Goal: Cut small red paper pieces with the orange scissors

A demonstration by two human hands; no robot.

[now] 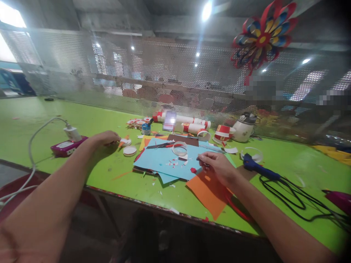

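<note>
My left hand reaches across the green table, fingers curled at a small round white piece with orange. A second white disc lies just in front of it. My right hand rests over the light blue paper sheet and the orange sheet, fingers pinched on a thin dark object I cannot make out. A small red scrap lies beside that hand. Scissors and a clear tape ring lie on the blue sheet.
A blue glue gun with a black cord lies to the right. A pink phone with a white charger sits at the left. White and red paper tubes, a white jug and a paper pinwheel stand by the mesh wall.
</note>
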